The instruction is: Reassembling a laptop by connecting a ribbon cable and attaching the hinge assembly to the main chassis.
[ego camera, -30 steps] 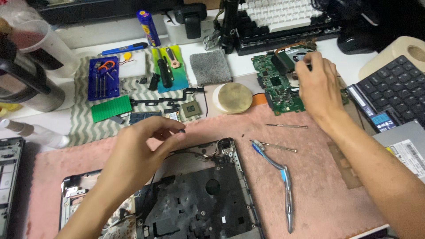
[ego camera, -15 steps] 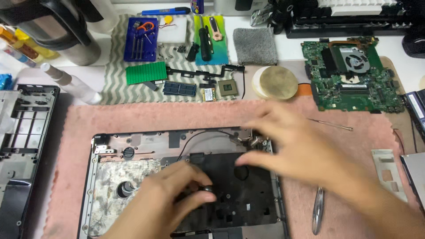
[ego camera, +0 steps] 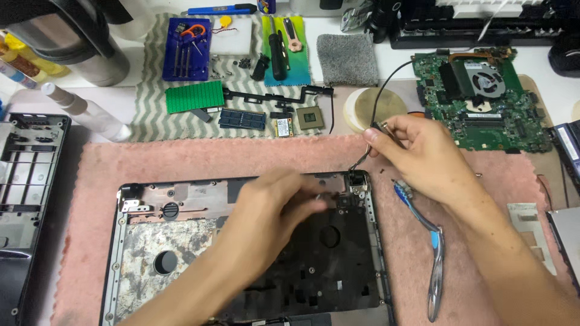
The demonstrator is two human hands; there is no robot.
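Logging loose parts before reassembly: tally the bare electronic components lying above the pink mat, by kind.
Green motherboard with fan: 1
Blue memory stick: 1
Small wireless card: 1
Square processor chip: 1
Total: 4
The right hand holds a thin black cable just beside them; it is not counted.

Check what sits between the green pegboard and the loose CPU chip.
In the head view, between the green pegboard and the CPU chip lie a blue RAM stick and a small wireless card.
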